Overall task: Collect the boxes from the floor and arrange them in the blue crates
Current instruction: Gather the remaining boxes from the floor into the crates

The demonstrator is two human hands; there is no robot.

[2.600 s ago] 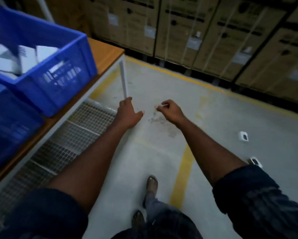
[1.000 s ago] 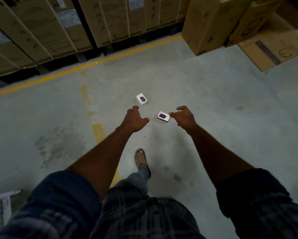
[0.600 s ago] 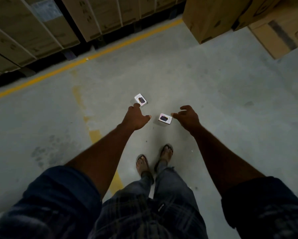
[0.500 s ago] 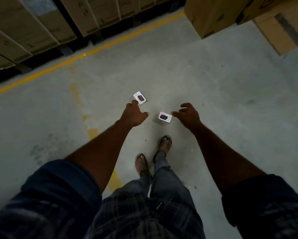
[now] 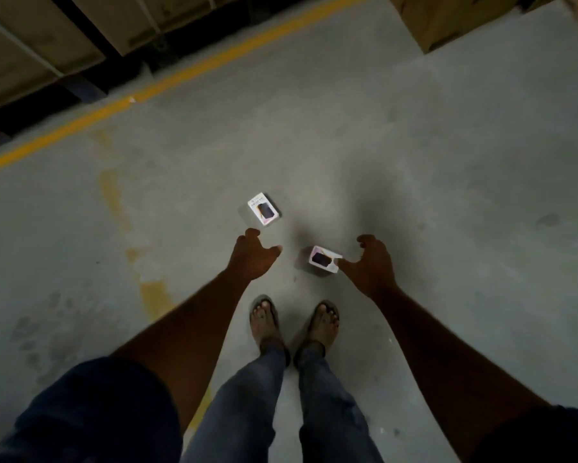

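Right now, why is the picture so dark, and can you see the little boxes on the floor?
Head view: dim light, darkest at the corners; the far box and near box shine white against the grey floor; a soft dark shadow spreads between them; the sleeves at the bottom look blurry.

far box (image 5: 263, 208): white, dark print, flat on floor | near box (image 5: 323, 260): same, flat, apart

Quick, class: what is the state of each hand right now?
Left hand: open, empty.
Right hand: open, thumb at the near box, not gripping.
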